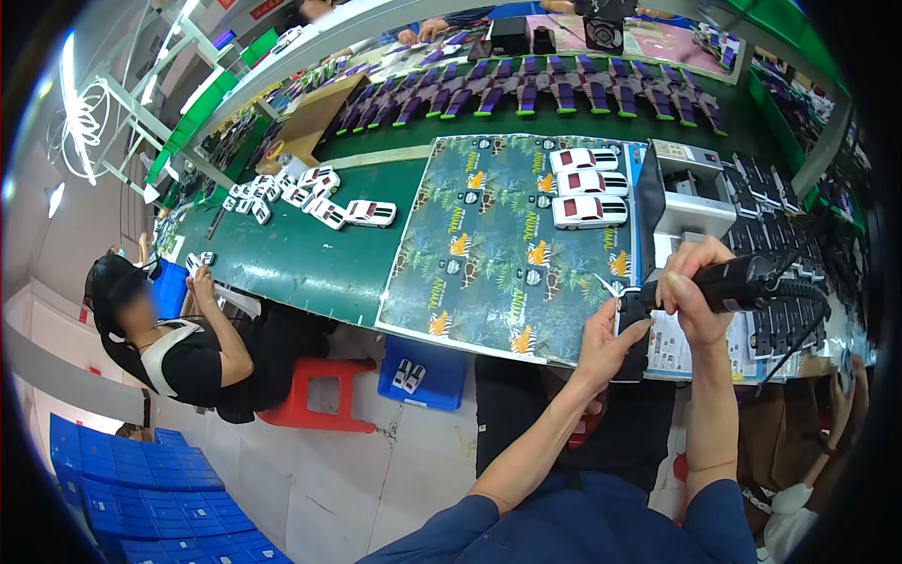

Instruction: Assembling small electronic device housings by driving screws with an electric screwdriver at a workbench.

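Observation:
My right hand (693,282) grips a black electric screwdriver (752,280) that lies roughly level, its tip pointing left. My left hand (606,340) holds a small black part (632,310) right at that tip, thumb on its lower side. Both hands hover over the near edge of the table, above a printed sheet (669,346). To their left lies a mat with a jungle print (498,244). Three white toy cars (588,184) stand in a stack-like row on the mat's far right corner.
A grey machine box (691,188) sits just beyond my hands. Black parts (770,235) fill the table's right side. Several white toy cars (319,199) lie on the green table (301,263) at left, where a seated person (178,348) works. Below are a red stool (319,393) and blue bins (423,374).

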Demonstrator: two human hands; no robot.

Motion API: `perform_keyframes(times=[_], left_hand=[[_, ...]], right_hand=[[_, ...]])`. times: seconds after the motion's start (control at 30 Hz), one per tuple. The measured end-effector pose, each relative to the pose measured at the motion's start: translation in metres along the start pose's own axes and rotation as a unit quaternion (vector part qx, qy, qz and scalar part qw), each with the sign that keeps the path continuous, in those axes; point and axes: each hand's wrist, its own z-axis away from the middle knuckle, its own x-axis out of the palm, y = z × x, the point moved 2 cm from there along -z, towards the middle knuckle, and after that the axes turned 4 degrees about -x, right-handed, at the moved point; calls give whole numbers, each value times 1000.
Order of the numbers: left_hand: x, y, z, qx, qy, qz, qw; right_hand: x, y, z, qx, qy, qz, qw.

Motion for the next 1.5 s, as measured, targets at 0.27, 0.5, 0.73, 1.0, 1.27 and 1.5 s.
perform_keyframes(times=[0.27,0.5,0.73,1.0,1.27,1.5], left_hand=[[-3,10,-12,-12,29,61,998],[-20,10,-14,-53,-23,147,987],[-17,15,-11,-70,-42,147,986],[-28,6,-13,-32,-46,173,983],[-19,8,-17,-49,21,154,987],[-24,7,-21,-49,36,183,981]], right_hand=[[-4,-8,-8,-41,34,-29,998],[-57,-46,-44,-159,96,54,981],[-64,-21,-37,-138,101,229,958],[-53,-11,-57,-88,72,337,935],[-21,-39,4,41,93,-87,991],[5,-25,24,44,53,-86,994]])
